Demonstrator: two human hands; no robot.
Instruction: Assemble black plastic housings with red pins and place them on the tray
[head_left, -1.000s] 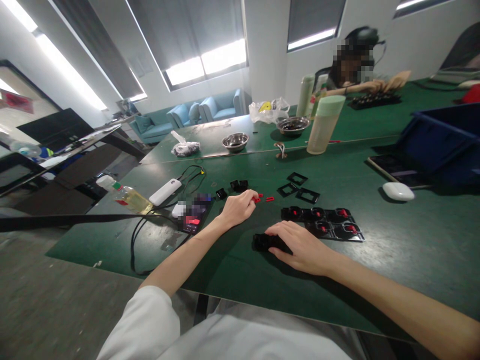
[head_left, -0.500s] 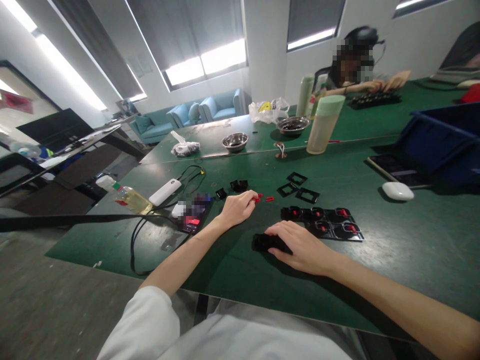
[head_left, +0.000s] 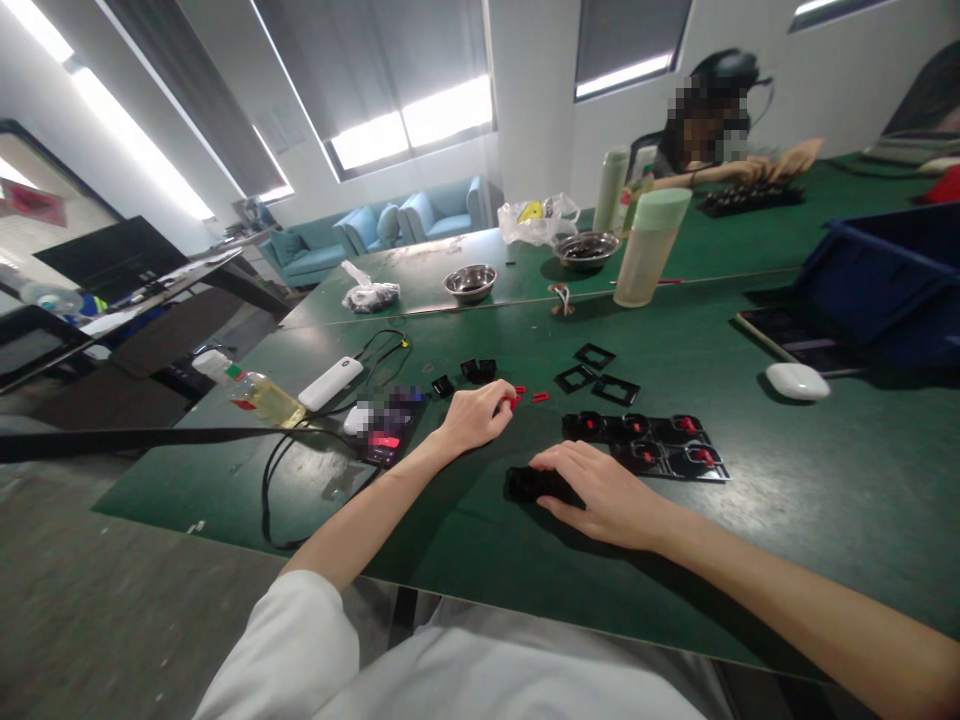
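Fingertips of my left hand [head_left: 476,415] are pinched together on a small red plastic piece, mostly covered by the fingers. Just beyond them lies another loose red piece [head_left: 540,397] on the green table [head_left: 450,520]. My right hand [head_left: 592,490] is wrapped over a black plastic part [head_left: 523,485] resting on the table, its right portion hidden under the palm. Behind that hand are black units with red inserts [head_left: 686,425], set side by side in two rows. Three flat black square frames [head_left: 616,390] lie farther back, and several small black pieces [head_left: 478,370] sit beyond my left hand.
On the left are a phone [head_left: 394,425], a white power bank [head_left: 330,385], cables and a tilted bottle [head_left: 259,395]. Metal bowls [head_left: 470,284] and a tall green-capped bottle [head_left: 651,250] stand farther back. A blue bin [head_left: 885,290] is at right; a co-worker [head_left: 712,130] sits opposite.
My left hand's fingertips have shifted very slightly at the red pieces. My right hand and the black part beneath it stay in place.
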